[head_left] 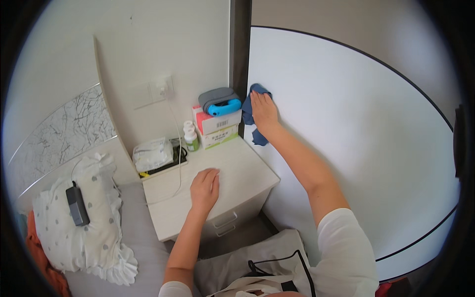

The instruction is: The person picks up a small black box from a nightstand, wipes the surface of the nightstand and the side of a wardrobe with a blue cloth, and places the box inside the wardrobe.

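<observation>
My right hand (264, 110) presses a dark blue cloth (260, 138) against a large white panel (361, 128) on the right. Its fingers lie over the cloth, and a loose end hangs below the palm. On the pale top of a nightstand (247, 171) rests my left hand (205, 187), holding nothing, its fingers lying on the surface. Behind that hand stand white bottles (191, 140) and stacked boxes (221, 136). A grey case with a bright blue handle (225, 107) sits on the boxes, close to the cloth.
A white packet (152, 154) lies at the nightstand's back left. From the wall socket (161, 90) a thin white cable (179, 163) runs down across the nightstand. To the left, a dark grey device (77, 204) lies on a frilled pillow (96, 237) on the bed.
</observation>
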### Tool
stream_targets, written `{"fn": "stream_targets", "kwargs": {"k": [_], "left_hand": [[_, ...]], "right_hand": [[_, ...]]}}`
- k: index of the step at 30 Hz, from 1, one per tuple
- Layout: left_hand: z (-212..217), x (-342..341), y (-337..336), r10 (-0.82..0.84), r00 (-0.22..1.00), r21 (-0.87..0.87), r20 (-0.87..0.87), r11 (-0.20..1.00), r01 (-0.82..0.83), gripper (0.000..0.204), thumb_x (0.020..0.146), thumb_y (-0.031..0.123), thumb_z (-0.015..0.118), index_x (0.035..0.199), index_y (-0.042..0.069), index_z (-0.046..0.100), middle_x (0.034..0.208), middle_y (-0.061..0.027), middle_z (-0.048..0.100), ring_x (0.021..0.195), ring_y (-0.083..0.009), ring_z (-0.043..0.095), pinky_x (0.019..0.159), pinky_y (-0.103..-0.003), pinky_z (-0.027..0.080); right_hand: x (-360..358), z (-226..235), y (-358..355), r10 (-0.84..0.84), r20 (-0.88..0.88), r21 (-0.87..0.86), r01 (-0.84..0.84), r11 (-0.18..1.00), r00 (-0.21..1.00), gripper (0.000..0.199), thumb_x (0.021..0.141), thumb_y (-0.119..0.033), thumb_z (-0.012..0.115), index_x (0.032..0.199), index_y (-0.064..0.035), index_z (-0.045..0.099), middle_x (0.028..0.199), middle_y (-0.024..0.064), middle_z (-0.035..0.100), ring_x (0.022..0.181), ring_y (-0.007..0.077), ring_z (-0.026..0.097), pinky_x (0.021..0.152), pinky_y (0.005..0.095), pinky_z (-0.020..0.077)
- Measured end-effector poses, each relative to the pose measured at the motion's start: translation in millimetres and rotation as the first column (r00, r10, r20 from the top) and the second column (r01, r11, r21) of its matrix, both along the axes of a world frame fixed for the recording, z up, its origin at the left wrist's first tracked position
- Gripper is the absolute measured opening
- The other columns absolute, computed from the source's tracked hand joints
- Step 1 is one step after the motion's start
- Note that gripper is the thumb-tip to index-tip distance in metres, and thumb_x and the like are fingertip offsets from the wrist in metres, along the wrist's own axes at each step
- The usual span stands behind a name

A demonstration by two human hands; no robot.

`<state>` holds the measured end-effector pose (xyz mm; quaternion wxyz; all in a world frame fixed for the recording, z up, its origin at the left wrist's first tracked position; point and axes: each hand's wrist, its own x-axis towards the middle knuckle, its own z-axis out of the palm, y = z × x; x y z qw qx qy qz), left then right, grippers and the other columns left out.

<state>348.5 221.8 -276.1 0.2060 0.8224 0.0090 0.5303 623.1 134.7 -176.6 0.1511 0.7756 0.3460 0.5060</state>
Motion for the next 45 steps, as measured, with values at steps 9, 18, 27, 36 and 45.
{"fn": "stream_targets", "kwargs": {"k": [9,18,27,36,45], "left_hand": [[-13,64,23,-0.023,0.999,0.125,0.022,0.992,0.020,0.023,0.071,0.000,0.062,0.094,0.005,0.060,0.088,-0.0090,0.058,0.077,-0.0257,0.057,0.064,-0.035,0.046],[-23,66,31,0.026,0.998,0.077,-0.063,0.997,-0.021,0.019,0.075,0.006,0.061,0.094,0.006,0.060,0.088,-0.0070,0.058,0.081,-0.0230,0.056,0.068,-0.035,0.046],[-25,62,39,0.000,0.998,0.013,-0.064,1.000,0.001,0.014,0.078,0.005,0.060,0.092,0.006,0.060,0.085,-0.0085,0.058,0.077,-0.0256,0.057,0.066,-0.036,0.047],[-32,64,41,0.031,0.994,0.007,-0.105,0.999,-0.031,0.016,0.078,0.009,0.061,0.093,0.007,0.059,0.081,-0.0056,0.056,0.075,-0.0224,0.056,0.065,-0.035,0.046],[-24,59,36,0.000,0.995,0.021,-0.095,1.000,0.002,0.014,0.080,0.007,0.058,0.094,0.006,0.060,0.081,-0.0079,0.058,0.072,-0.0257,0.057,0.063,-0.036,0.046]], "right_hand": [[-7,-12,4,-0.052,-0.044,-0.168,0.044,0.985,0.998,0.048,0.080,-0.015,0.045,0.124,0.0046,0.046,0.128,0.0117,0.046,0.114,0.0221,0.043,0.103,0.0331,0.0246],[2,-51,-23,0.227,-0.081,-0.156,-0.237,0.959,0.970,0.041,0.080,-0.012,0.044,0.117,0.0026,0.053,0.119,0.0112,0.054,0.108,0.0198,0.049,0.100,0.0319,0.0297],[1,-25,9,-0.064,0.011,-0.309,0.064,0.949,0.998,0.046,0.080,-0.016,0.045,0.122,0.0042,0.048,0.127,0.0125,0.048,0.111,0.0229,0.046,0.099,0.0357,0.0293],[-7,37,3,0.017,0.009,-0.229,-0.014,0.973,1.000,0.045,0.079,-0.014,0.047,0.120,0.0028,0.051,0.125,0.0107,0.050,0.110,0.0206,0.047,0.097,0.0330,0.0313],[-36,-33,-45,0.124,-0.057,-0.294,-0.135,0.946,0.991,0.041,0.078,-0.011,0.046,0.114,0.0061,0.054,0.120,0.0154,0.053,0.109,0.0250,0.048,0.097,0.0345,0.0321]]}}
